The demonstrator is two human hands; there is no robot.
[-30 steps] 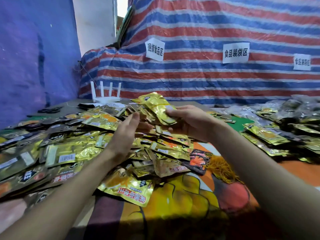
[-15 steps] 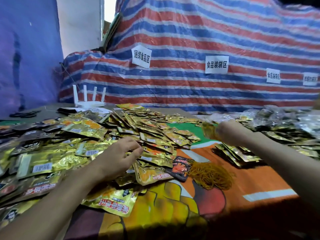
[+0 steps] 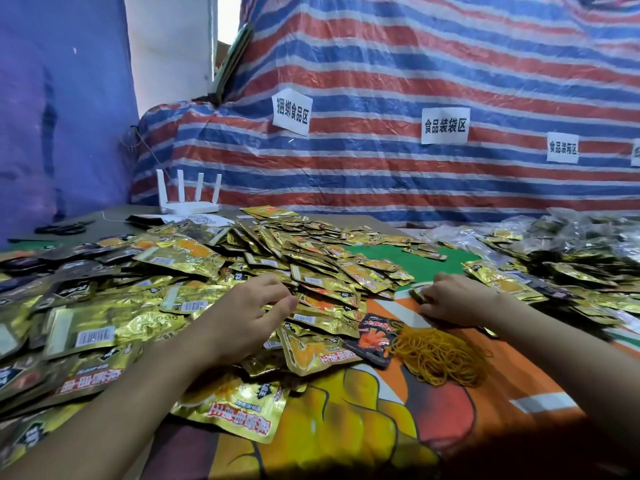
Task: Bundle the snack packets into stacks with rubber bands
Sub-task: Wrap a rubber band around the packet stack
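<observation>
fingers [image 3: 274, 285] resting on packets [image 3: 311, 258], right hand [image 3: 458, 303] gripping stack [image 3: 418, 293]

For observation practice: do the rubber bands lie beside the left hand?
No, the rubber bands lie by the right hand, not the left hand.

Body parts in view: two hands and two forearms, all uncovered. The left hand [image 3: 249, 313] is bare, with a broad back and rounded fingers. The left forearm [image 3: 121, 403] is bare along its full visible length and looks wider toward the lower-left frame edge, an effect of the wide-angle lens. The right hand [image 3: 453, 303] is bare and compact in outline. The right forearm [image 3: 561, 358] is bare from the wrist to the lower-right frame edge. A dark blurred band [image 3: 519, 462] borders this forearm along the bottom edge; garment or shadow cannot be told.
</observation>
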